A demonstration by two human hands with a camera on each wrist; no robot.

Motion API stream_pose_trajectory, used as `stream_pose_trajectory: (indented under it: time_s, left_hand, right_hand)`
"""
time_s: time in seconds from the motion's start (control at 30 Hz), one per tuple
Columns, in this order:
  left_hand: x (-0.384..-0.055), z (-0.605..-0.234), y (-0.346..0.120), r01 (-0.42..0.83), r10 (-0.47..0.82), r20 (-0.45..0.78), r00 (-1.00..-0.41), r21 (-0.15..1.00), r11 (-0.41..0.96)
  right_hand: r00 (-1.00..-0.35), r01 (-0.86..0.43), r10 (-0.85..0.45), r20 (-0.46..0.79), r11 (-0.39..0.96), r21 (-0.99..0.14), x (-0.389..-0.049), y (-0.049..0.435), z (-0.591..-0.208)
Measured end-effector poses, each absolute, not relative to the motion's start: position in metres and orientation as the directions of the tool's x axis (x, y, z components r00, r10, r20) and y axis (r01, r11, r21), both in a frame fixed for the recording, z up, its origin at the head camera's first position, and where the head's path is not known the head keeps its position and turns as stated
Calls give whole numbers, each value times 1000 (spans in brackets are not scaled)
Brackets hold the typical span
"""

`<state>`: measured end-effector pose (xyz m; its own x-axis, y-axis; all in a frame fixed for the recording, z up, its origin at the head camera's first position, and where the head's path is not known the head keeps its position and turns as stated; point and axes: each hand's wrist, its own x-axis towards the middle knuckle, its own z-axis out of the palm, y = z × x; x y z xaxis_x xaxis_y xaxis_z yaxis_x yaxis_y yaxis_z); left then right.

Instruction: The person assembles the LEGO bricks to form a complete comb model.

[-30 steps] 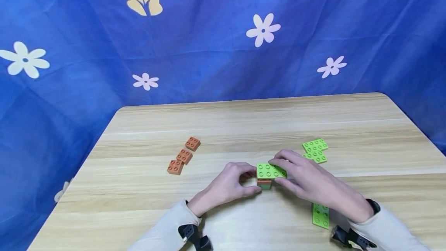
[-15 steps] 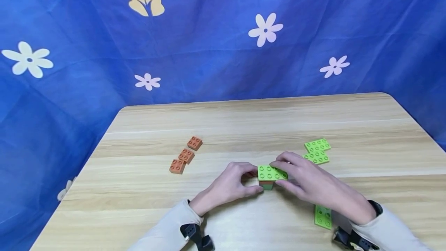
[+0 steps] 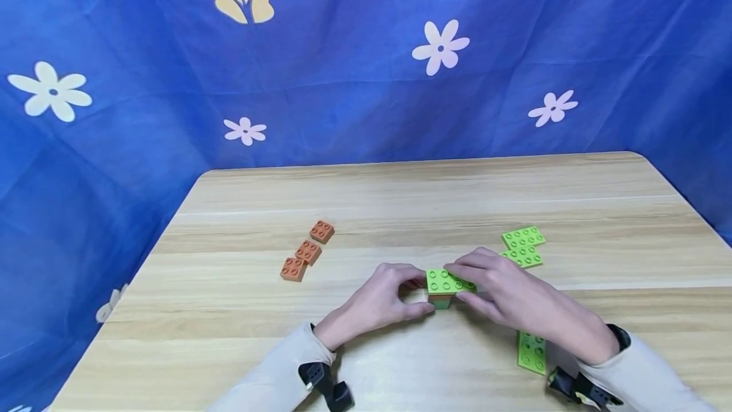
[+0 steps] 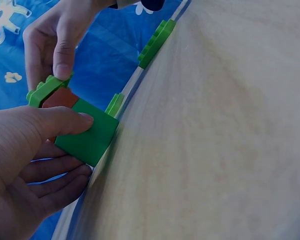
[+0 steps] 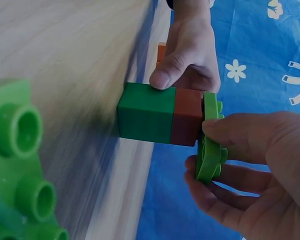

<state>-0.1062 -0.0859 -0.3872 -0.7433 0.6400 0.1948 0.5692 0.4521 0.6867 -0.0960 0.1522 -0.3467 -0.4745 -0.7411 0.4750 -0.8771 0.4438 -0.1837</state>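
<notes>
My left hand (image 3: 386,297) holds a small upright stack from its left side, the thumb lying on a dark green block (image 4: 92,135) at the bottom. An orange-brown brick (image 5: 187,120) sits on that block. On top lies a light green eight-stud plate (image 3: 441,281), overhanging the stack to the right. My right hand (image 3: 509,291) pinches the overhanging end of the plate between thumb and fingers. A thin dark line shows between plate and brick in the right wrist view; whether they are fully joined I cannot tell.
Left of the hands, 3 orange bricks (image 3: 308,252) lie in a slanted row. Two light green plates (image 3: 523,237) lie beyond the right hand. Another light green plate (image 3: 532,353) lies below the right forearm. A blue flowered cloth (image 3: 343,68) hangs behind the wooden table (image 3: 400,202).
The head view has shifted slightly, so everything appears a little further right. Both hands keep their hold on the stack and plate, with hardly any movement.
</notes>
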Motion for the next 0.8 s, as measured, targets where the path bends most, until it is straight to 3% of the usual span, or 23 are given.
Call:
stream_pose_trajectory:
  time_s: [0.43,0.8]
  left_hand:
    - [-106,-387,-85,552,632,177,-754,691,466]
    - [-105,-385,-86,552,638,175,-750,698,457]
  right_hand:
    - [-473,-869,-765,438,486,-90,-91,147,-342]
    - [-494,-861,-755,431,492,-125,-90,149,-341]
